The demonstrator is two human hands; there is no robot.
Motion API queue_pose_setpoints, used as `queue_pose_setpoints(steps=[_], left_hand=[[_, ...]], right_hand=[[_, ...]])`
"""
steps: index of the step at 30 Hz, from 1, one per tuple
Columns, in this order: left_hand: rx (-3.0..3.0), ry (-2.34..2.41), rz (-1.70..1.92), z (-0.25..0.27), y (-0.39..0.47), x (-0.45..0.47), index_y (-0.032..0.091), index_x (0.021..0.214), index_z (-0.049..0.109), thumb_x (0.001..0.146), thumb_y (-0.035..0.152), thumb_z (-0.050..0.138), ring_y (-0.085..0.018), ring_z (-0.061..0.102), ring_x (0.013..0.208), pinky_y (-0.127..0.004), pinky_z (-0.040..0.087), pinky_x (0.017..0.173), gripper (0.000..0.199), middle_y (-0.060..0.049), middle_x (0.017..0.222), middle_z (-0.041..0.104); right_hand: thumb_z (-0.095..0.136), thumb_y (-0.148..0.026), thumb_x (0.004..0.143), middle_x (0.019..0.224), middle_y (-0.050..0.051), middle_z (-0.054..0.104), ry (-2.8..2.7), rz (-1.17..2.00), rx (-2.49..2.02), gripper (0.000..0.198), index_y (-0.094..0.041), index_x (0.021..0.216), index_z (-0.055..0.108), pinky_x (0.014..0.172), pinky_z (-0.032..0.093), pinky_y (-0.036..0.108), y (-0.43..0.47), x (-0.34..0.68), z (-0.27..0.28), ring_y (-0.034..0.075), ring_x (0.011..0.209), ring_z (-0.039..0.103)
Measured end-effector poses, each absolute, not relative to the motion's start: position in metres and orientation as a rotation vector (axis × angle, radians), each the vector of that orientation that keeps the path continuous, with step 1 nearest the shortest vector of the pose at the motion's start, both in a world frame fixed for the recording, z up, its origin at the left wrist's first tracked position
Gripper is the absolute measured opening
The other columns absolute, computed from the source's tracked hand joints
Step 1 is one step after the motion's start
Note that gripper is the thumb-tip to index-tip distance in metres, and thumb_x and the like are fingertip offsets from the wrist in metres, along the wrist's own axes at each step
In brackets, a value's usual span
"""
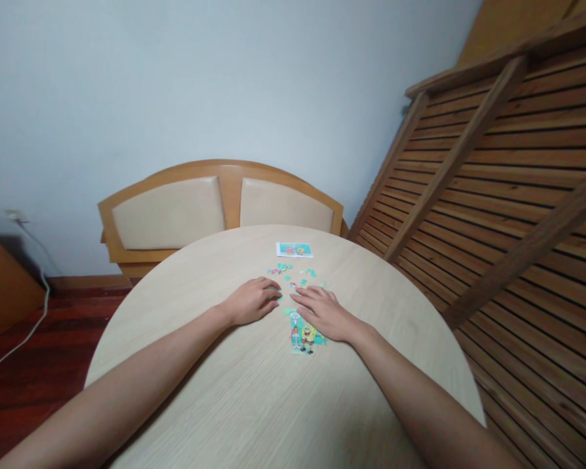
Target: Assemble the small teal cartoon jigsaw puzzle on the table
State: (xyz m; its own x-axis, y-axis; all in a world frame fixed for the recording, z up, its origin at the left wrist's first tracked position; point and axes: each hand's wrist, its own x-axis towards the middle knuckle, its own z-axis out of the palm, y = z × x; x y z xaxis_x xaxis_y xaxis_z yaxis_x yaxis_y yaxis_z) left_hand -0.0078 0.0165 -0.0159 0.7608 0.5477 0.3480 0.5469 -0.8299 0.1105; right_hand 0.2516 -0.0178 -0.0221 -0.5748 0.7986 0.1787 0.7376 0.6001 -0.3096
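Observation:
A partly joined jigsaw puzzle (303,339) with a yellow cartoon sponge and a pale green figure lies flat on the round table. My right hand (326,314) rests over its upper edge, palm down, fingers stretched out and slightly apart. To the left, my left hand (254,301) lies palm down with loosely extended fingers. A small green puzzle piece (280,298) shows at its fingertips; whether they touch it I cannot tell. Beyond both hands, several loose puzzle pieces (284,267) in green and pink are scattered, a few close to my right fingertips.
A small picture card (294,250) lies on the table (215,391) past the loose pieces. Behind the table stands a wooden headboard (232,169) with cream panels against the wall. A slatted wooden frame (469,169) leans at the right. A white cable (43,306) hangs at the left.

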Motion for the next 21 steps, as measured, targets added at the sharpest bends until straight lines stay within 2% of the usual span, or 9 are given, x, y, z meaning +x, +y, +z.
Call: queue_pose_setpoints(steps=[7, 13, 21], left_hand=[[2.892, 1.103, 0.549, -0.016, 0.028, -0.021, 0.021, 0.103, 0.070, 0.095, 0.029, 0.050, -0.022, 0.062, 0.103, -0.035, 0.048, 0.094, 0.022, -0.007, 0.106, 0.069], [2.779, 1.383, 0.602, -0.014, 0.036, -0.035, 0.018, 0.112, 0.066, 0.096, 0.030, 0.044, -0.024, 0.062, 0.107, -0.037, 0.049, 0.093, 0.029, -0.009, 0.115, 0.068], [2.703, 1.341, 0.617, -0.028, 0.044, -0.036, 0.018, 0.127, 0.057, 0.097, 0.026, 0.040, -0.025, 0.058, 0.120, -0.040, 0.047, 0.102, 0.036, -0.011, 0.130, 0.063]], right_hand=[[0.045, -0.043, 0.099, 0.142, 0.007, 0.055, -2.484, 0.288, -1.287, 0.036, -0.032, 0.129, 0.063, 0.108, 0.029, 0.055, -0.015, 0.260, -0.019, 0.030, 0.134, 0.040], [0.052, -0.038, 0.096, 0.132, 0.007, 0.061, -2.429, 0.240, -1.243, 0.025, -0.028, 0.114, 0.067, 0.107, 0.032, 0.050, -0.012, 0.271, -0.017, 0.026, 0.128, 0.046], [0.052, -0.038, 0.095, 0.133, 0.011, 0.059, -2.375, 0.232, -1.372, 0.037, -0.023, 0.128, 0.058, 0.106, 0.034, 0.049, -0.007, 0.282, -0.022, 0.028, 0.126, 0.049]])
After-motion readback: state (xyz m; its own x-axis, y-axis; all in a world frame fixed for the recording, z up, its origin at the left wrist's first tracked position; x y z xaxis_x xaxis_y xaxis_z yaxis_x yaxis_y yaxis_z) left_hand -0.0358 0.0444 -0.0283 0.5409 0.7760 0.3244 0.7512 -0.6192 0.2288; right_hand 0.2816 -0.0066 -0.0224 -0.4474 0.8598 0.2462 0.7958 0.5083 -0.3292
